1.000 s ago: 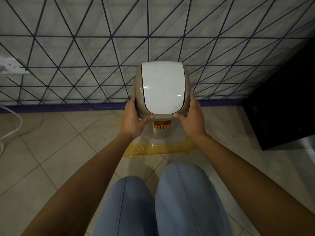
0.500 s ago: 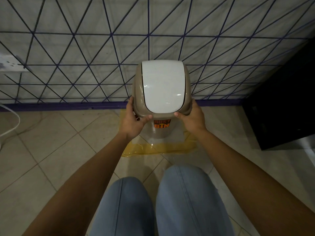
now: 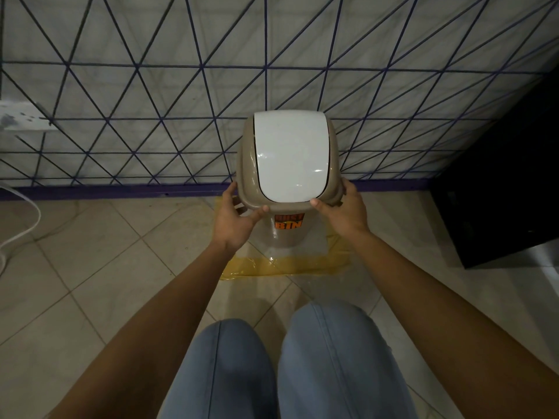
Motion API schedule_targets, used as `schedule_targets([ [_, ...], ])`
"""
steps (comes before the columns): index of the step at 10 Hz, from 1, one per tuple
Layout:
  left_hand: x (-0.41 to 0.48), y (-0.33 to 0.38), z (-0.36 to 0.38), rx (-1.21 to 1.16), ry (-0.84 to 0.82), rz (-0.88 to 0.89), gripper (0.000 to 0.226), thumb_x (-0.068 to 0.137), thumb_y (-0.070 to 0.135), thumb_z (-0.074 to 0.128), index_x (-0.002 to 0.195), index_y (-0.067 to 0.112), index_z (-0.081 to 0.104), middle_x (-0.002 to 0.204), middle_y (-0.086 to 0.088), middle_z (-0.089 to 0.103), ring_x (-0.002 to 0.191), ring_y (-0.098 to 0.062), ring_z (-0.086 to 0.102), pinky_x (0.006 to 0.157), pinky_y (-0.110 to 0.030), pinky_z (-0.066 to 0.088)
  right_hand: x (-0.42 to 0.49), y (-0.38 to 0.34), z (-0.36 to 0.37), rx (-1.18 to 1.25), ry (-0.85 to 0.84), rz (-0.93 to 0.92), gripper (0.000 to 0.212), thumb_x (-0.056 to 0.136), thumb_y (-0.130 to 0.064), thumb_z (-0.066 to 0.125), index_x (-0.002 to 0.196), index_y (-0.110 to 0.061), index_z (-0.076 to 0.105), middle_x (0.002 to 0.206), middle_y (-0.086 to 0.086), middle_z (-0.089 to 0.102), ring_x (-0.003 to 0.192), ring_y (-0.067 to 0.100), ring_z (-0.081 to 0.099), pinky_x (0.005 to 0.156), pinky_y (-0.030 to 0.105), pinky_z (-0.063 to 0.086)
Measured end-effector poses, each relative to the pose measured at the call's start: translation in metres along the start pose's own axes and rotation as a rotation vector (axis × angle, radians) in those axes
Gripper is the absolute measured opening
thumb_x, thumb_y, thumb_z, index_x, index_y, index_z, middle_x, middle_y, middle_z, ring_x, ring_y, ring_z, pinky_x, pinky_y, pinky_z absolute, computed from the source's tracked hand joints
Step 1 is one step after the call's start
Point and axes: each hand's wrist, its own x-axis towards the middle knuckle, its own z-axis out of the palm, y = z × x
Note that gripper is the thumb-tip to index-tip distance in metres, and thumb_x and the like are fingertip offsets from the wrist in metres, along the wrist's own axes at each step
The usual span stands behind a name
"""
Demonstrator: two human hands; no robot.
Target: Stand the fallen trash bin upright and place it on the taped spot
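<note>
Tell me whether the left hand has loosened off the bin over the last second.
Yes. The left hand has slid outward and down from the bin rim, toward the yellow tape; only its thumb tip touches.

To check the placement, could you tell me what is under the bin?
The bin stands upright within the yellow tape outline on the tiled floor. Its base hides the floor directly beneath.
</note>
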Motion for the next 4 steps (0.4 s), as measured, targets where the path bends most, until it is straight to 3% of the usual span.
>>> schedule_targets([
  [2, -0.006, 0.004, -0.003, 0.140, 0.056, 0.047, 0.090, 0.072, 0.034, 0.079, 0.144, 0.019, 0.027, 0.140, -0.001, 0.045, 0.128, -0.016, 0.042, 0.104, -0.035, 0.039, -0.003, -0.001, -0.005, -0.048, 0.030, 0.040, 0.113, 0.058, -0.038, 0.087, 0.145, -0.012, 0.020, 0.148, 0.012, 0.033, 0.134, 0.027, 0.034, 0.103, 0.034, 0.034],
  [4, -0.025, 0.030, -0.006, 0.363, 0.119, 0.071, 0.091, 0.073, 0.047, 0.075, 0.145, 0.019, 0.026, 0.148, -0.004, 0.036, 0.134, -0.020, 0.034, 0.100, -0.030, 0.032, -0.026, -0.032, -0.015, -0.110, 0.059, 0.052, 0.112, 0.060, -0.042, 0.085, 0.147, -0.015, 0.018, 0.152, 0.008, 0.025, 0.138, 0.024, 0.026, 0.100, 0.028, 0.027],
])
